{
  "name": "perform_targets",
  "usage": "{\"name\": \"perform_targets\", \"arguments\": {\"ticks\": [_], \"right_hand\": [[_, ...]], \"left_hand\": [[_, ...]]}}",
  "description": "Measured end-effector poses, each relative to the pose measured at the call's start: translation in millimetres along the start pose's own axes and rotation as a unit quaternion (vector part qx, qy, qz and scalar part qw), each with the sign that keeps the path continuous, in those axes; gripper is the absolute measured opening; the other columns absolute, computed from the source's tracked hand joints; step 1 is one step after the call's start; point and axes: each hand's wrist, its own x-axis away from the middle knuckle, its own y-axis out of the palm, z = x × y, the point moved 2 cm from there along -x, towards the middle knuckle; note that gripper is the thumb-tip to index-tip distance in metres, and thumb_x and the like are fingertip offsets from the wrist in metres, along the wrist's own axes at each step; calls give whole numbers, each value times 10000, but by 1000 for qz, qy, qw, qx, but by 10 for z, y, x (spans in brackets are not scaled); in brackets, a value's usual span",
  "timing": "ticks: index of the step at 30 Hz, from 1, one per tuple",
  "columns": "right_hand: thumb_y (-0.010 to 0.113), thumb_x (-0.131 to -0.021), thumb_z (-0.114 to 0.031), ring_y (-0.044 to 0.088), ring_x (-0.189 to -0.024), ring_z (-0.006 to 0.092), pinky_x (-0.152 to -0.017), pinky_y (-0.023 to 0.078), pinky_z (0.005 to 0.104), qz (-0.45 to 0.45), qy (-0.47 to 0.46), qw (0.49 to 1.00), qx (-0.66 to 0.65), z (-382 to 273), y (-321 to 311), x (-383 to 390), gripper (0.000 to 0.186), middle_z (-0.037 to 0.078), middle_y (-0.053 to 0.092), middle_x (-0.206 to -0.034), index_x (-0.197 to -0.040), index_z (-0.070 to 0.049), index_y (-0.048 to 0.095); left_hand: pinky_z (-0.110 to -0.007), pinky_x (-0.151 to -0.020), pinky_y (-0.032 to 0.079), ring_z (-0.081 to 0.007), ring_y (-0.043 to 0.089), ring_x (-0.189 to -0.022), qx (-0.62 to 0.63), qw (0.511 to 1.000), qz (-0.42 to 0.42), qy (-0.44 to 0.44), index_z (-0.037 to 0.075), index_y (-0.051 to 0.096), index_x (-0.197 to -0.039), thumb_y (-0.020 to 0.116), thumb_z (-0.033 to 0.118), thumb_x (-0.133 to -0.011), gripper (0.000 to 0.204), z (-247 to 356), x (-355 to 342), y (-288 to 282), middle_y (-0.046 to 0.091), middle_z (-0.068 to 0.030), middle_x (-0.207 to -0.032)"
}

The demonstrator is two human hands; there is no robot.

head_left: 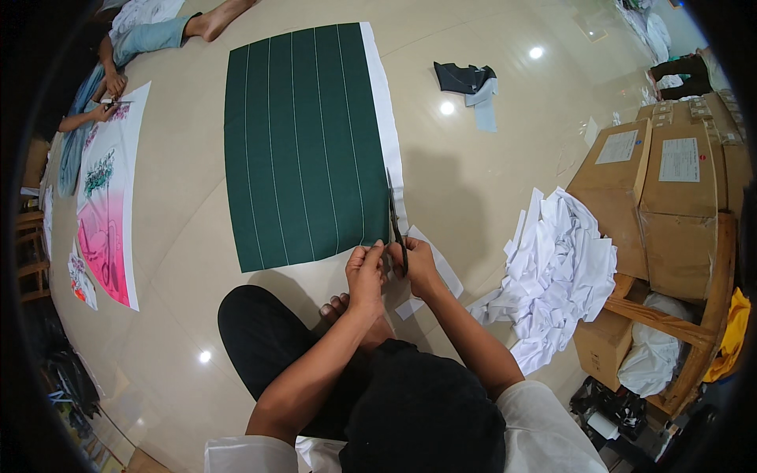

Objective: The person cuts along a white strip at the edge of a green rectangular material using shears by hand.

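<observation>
Two hands (115,83) of a co-worker are at far left, over the top end of a print (117,217) that turns from white to pink. Next, the green cloth (296,150) lies flat on the floor (181,236), ruled lengthwise with thin pale lines, a white strip (386,118) along its right side. At its near right corner the left hand (366,272) has thumb and fingertips pinched together on the edge. Just beside it, the right hand (418,264) has its fingers curled round the handles of the scissors (393,213), whose blades point away along the line between green and white; I cannot tell how far they are parted. Farther right come dark and grey scraps (465,79), a white heap (560,268), stacked boxes (674,213) and, near the rim, yellow cloth (733,335)
</observation>
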Motion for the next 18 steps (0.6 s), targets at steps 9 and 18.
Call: {"name": "perform_targets", "arguments": {"ticks": [9, 18], "right_hand": [[720, -800, -169, 506, -448, 110, -414, 383, 264, 7, -3, 1000, 1, -57, 21, 9, 202, 8, 535, -576, -718, -65, 567], [733, -805, -178, 494, -452, 106, -426, 376, 260, -1, 3, 1000, -15, -49, 1, 1, 212, 4, 540, -590, -731, -66, 567]], "left_hand": [[-206, -446, 271, -10, 357, -505, -14, 1000, 10, 2, 159, 505, -755, 697, 240, -960, 292, 51, 34, 54, 453, 79, -649], [-198, -444, 265, -9, 356, -498, -9, 1000, 10, -6, 154, 519, -767, 696, 238, -960, 275, 61, 43, 69, 456, 78, -646]]}}
